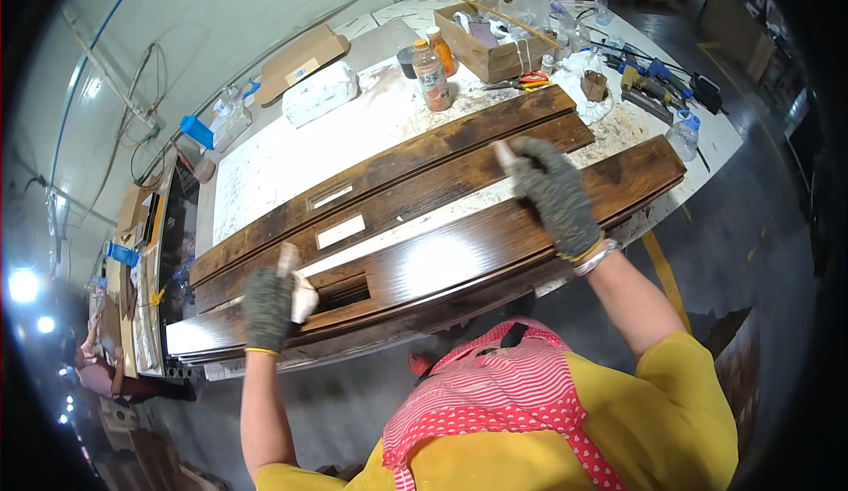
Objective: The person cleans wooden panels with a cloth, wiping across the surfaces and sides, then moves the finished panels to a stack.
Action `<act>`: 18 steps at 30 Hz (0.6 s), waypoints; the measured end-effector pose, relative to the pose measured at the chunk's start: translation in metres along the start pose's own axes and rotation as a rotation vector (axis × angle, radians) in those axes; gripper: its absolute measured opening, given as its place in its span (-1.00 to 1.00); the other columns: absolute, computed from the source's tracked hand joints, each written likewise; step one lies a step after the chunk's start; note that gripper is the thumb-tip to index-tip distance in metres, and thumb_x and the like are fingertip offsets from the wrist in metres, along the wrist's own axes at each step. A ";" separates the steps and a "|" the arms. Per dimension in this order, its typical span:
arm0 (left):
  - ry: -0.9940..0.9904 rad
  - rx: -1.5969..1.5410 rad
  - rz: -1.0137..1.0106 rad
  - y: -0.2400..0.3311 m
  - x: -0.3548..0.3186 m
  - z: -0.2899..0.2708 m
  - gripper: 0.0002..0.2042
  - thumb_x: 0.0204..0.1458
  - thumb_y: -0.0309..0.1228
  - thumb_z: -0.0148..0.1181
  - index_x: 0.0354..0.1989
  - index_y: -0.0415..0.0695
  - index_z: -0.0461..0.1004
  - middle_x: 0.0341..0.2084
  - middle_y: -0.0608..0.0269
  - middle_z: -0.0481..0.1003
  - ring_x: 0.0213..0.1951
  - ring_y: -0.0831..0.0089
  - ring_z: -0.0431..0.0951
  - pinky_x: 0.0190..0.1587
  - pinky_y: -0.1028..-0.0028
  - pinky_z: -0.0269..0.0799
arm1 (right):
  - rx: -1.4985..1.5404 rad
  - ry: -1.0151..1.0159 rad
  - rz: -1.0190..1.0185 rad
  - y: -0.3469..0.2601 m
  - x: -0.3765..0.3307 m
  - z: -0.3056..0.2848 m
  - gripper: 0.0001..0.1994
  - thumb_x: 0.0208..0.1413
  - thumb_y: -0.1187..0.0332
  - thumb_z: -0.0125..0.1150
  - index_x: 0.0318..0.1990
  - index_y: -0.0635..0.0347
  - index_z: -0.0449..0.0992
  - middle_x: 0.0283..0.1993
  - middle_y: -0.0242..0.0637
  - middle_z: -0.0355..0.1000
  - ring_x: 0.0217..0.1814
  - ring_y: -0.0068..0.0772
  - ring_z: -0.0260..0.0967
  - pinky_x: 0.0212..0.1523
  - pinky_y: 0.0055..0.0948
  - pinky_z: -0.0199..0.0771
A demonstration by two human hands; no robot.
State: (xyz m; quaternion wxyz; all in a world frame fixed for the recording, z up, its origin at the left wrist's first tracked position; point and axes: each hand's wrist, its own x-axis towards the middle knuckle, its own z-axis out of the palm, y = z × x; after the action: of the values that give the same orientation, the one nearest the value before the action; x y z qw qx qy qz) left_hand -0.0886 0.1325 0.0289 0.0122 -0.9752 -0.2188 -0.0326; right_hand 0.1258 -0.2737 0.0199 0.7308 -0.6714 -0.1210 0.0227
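My left hand [268,310], in a dark knitted glove with a bare fingertip showing, is closed on a crumpled white cloth [305,298]. It is over the left part of the front dark-brown wooden plank [442,266], beside a rectangular cutout [344,293]. My right hand [555,195], gloved the same way, is over the far edge of that plank's right half. One bare fingertip sticks out while the other fingers curl under; what they hold, if anything, is hidden. Behind lie a middle plank [442,184] and a back plank [424,145], each with a slot.
Behind the planks stand bottles [431,76], a cardboard box [495,56] and a white wrapped bundle [320,95]. Pliers [530,81], power tools [654,89] and a clear bottle [684,135] are on the white table [256,182], right. Another person [102,367] is at far left.
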 end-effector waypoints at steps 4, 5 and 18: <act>0.305 -0.098 0.322 -0.008 -0.015 0.009 -0.80 0.10 -0.29 0.13 -0.24 -0.14 0.54 -0.33 0.03 0.47 -0.22 0.00 0.44 -0.12 0.09 0.34 | -0.383 -0.082 -0.230 0.015 -0.017 0.053 -0.60 0.21 0.29 0.20 0.16 0.23 0.42 0.05 -0.22 0.46 0.02 -0.38 0.39 0.11 -0.35 0.42; 0.227 -0.118 0.364 -0.004 -0.006 0.000 -0.83 0.09 -0.29 0.14 -0.29 -0.12 0.53 -0.35 0.04 0.44 -0.24 0.03 0.43 -0.18 0.10 0.33 | -0.278 -0.028 -0.235 0.040 -0.015 0.038 -0.55 0.23 0.26 0.16 0.21 0.29 0.36 0.17 -0.18 0.39 0.19 -0.31 0.32 0.26 -0.33 0.28; 0.266 0.306 -0.132 -0.341 -0.030 0.006 -0.78 0.20 -0.33 -0.03 -0.14 -0.03 0.55 -0.23 0.10 0.56 -0.18 0.20 0.54 -0.13 0.24 0.46 | -1.155 0.001 -0.577 0.088 0.031 -0.052 -0.56 0.19 0.54 0.07 0.25 0.33 0.31 0.28 -0.13 0.31 0.28 -0.29 0.29 0.23 -0.42 0.33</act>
State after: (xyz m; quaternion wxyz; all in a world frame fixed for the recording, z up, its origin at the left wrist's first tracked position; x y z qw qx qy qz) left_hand -0.2611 0.4280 0.0240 0.1868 -0.9326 -0.2809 -0.1281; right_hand 0.1781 -0.3101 -0.0656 0.2284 -0.8972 -0.2890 -0.2437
